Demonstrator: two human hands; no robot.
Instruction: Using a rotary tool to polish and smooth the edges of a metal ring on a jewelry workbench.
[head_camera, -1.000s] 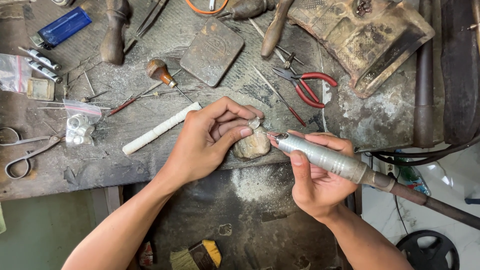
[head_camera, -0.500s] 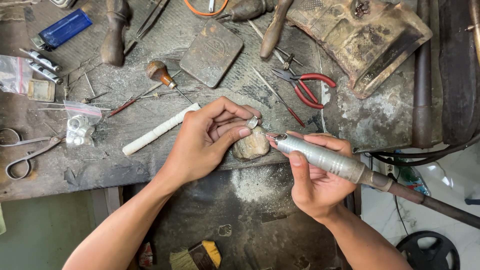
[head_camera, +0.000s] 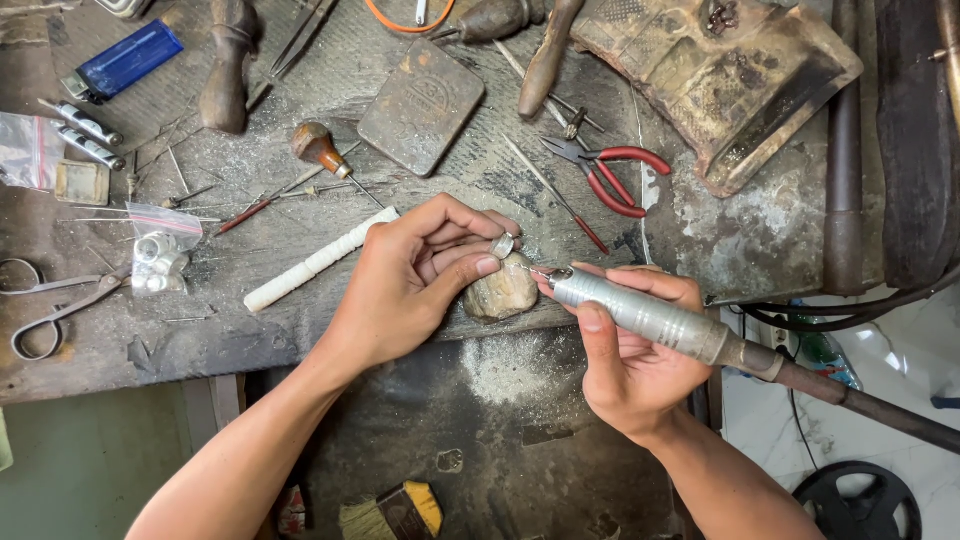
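Resting against the front edge of a worn bench (head_camera: 120, 340), a small silver ring (head_camera: 503, 245) is pinched between the thumb and fingertips of the left hand (head_camera: 410, 280), the fingers curled tightly round it. Just below the ring, a rounded wooden peg (head_camera: 502, 290) juts out from the bench edge, and the left fingers are braced on it. A silver rotary handpiece (head_camera: 640, 315) is gripped pen-style in the right hand (head_camera: 630, 360), the thumb laid along its barrel and the fingers wrapped beneath. Its fine tip is pointed at the ring and appears to touch it, though the contact itself is too small to be made out. A dark flexible shaft (head_camera: 860, 405) is seen running from the handpiece off to the right. On the bench behind the hands, a white stick (head_camera: 320, 260) lies beside the left wrist, red-handled pliers (head_camera: 610, 170) lie beyond the ring, and a square metal block (head_camera: 422, 105) lies farther back. Scissors (head_camera: 60, 300) lie at the left edge.
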